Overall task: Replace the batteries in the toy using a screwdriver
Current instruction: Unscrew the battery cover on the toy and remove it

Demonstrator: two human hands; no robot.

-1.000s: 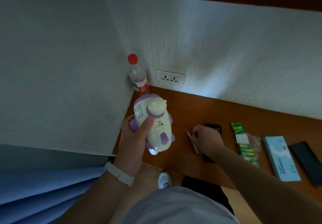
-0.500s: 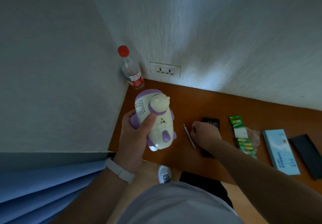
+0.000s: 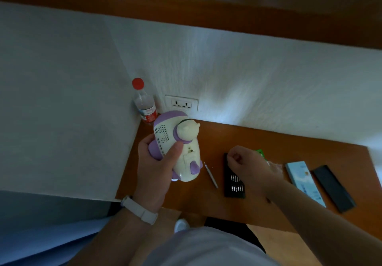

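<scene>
Toy (image 3: 177,150) gripped in left hand (image 3: 154,166), right hand (image 3: 246,163) fisted (contents unclear) over bit case (image 3: 234,185)

Wooden desk (image 3: 268,141) — bottle (image 3: 144,105), screwdriver (image 3: 210,174), bit case (image 3: 234,185), blue box (image 3: 303,180), black lid (image 3: 332,187).

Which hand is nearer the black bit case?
Right. The right hand hovers over the black bit case's far end; the left hand is off to its left, gripping the toy.
</scene>
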